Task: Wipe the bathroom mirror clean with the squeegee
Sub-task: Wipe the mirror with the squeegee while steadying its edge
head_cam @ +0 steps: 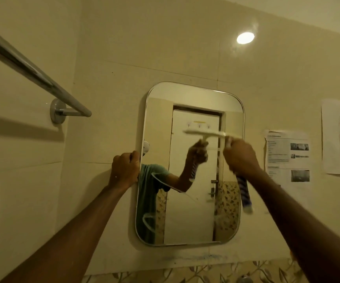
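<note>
A rounded rectangular mirror (187, 217) hangs on the tiled wall. My left hand (125, 170) grips its left edge at mid height. My right hand (241, 157) holds the squeegee (244, 193), fingers curled round its blue-and-white handle, which hangs below the fist. The white blade is blurred and lies across the upper right of the glass. Curved white streaks show on the lower left of the mirror. The glass reflects my arm, the squeegee and a door.
A chrome towel bar (32, 73) juts from the left wall at upper left. Two paper sheets (287, 156) are stuck to the wall right of the mirror. A bright light spot (245, 38) shines on the tiles above. A leaf-patterned tile band (185, 274) runs below.
</note>
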`<act>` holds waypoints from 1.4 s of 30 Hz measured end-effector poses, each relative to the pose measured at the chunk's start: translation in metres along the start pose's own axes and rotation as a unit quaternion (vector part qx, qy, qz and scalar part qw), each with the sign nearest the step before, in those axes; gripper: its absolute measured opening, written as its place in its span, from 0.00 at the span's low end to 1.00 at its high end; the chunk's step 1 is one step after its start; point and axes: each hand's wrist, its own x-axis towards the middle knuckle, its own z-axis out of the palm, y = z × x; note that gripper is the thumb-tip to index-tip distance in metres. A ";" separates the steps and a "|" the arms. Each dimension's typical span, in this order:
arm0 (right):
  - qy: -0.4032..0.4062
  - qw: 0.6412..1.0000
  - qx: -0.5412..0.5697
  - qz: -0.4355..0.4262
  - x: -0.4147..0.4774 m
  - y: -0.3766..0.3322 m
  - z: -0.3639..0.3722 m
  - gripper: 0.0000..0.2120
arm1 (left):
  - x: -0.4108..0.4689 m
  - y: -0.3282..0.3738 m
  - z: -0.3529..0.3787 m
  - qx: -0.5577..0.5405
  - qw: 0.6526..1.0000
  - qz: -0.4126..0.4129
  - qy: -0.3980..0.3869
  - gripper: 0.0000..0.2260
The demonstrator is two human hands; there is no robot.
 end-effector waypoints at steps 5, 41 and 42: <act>0.056 0.998 -0.009 -0.025 0.074 -0.069 -0.034 0.13 | 0.005 -0.002 -0.004 -0.045 0.998 -0.032 -0.024 0.19; 0.051 0.996 0.029 -0.061 0.069 -0.138 0.005 0.14 | 0.014 -0.006 -0.011 -0.068 0.990 -0.083 -0.087 0.21; 0.043 0.996 0.024 -0.068 0.074 -0.142 0.007 0.13 | 0.014 -0.007 -0.012 -0.074 0.990 -0.088 -0.087 0.22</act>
